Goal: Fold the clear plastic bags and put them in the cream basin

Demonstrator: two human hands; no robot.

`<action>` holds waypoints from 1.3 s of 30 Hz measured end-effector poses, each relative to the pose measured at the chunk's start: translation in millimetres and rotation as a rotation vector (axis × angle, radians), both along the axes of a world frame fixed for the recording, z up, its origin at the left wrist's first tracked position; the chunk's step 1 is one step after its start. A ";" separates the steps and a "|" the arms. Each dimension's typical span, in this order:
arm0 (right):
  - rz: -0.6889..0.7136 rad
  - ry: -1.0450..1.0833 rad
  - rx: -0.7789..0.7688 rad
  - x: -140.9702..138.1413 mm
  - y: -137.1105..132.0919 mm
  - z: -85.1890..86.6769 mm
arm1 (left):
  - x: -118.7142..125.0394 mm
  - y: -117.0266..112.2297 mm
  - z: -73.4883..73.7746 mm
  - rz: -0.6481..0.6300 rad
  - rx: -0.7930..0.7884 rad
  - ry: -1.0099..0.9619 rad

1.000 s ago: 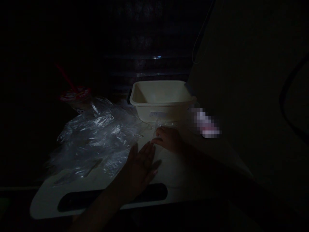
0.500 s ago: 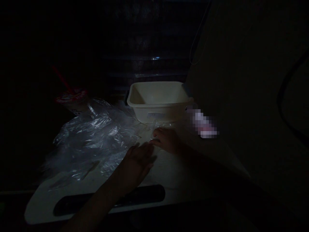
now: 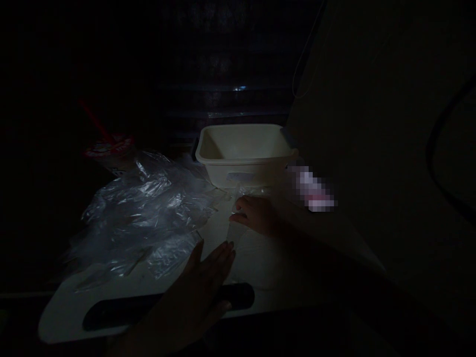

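Observation:
The scene is very dark. My right hand [image 3: 256, 214] has its fingers closed in a pinch on a clear plastic bag [image 3: 235, 232], in front of the cream tub. Nearer to me, my left hand [image 3: 208, 270] lies with its fingers stretched out over the pale board [image 3: 63, 317], fingertips at the near end of that bag. To the left, a crumpled heap of clear plastic bags [image 3: 148, 208] covers much of the board, its edge close to my left thumb or fingers.
The cream plastic tub [image 3: 241, 171] stands at the back of the board. A cup with a red lid and red straw [image 3: 111, 145] is behind the heap. A blurred-out pale item [image 3: 316, 191] lies to the right. Near the front edge runs a dark slot or handle [image 3: 119, 312].
My left hand has moved back toward me, away from my right hand, showing more of the clear bag between them. The right hand has stayed almost in place.

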State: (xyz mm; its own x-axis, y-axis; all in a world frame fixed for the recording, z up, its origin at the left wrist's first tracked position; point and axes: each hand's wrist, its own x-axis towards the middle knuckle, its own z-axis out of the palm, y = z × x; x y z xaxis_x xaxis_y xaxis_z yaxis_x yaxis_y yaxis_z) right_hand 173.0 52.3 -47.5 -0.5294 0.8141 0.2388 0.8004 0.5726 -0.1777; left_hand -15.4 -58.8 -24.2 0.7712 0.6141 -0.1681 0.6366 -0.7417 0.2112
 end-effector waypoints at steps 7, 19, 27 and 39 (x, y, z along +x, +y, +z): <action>-0.008 -0.014 -0.010 -0.3 -1.3 1.9 | -6.6 -20.6 1.3 -0.030 0.018 -0.094; 0.023 -0.003 0.004 1.9 -0.8 0.3 | -15.6 -13.2 9.6 0.220 0.027 -0.285; 0.107 0.061 -0.027 -1.9 -8.0 6.7 | 11.0 15.8 -11.4 0.088 0.192 -0.188; -0.415 -0.084 -0.366 91.3 -17.4 37.0 | 24.5 5.4 -30.7 0.185 0.355 -0.079</action>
